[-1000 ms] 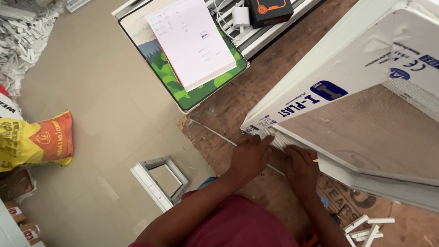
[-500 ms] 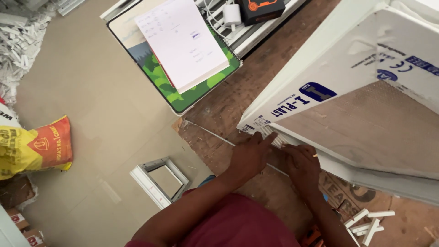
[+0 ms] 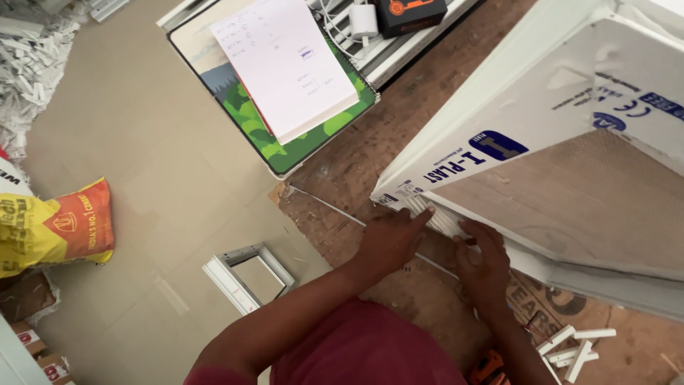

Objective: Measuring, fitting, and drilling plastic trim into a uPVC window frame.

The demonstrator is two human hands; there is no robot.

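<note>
A large white plastic window frame [image 3: 499,135] with printed protective film lies tilted on a worn brown workbench [image 3: 370,164]. Its near corner points toward me. My left hand [image 3: 390,239] rests flat on the bench with fingertips pressed against the ribbed end of that corner. My right hand [image 3: 484,260] grips the lower white profile just to the right of the corner, fingers curled over its edge. Both forearms reach up from the bottom of the view.
An open notebook [image 3: 285,64] lies on a green-patterned board [image 3: 285,150] at the bench's far end, beside a white charger [image 3: 363,20] and a dark box [image 3: 410,11]. A yellow sack [image 3: 50,228] and a small white frame piece [image 3: 246,276] sit on the floor. Short white offcuts [image 3: 573,346] lie at lower right.
The view has shifted slightly. My left fingers have slid forward onto the ribbed corner end; my right hand keeps its hold on the lower profile.
</note>
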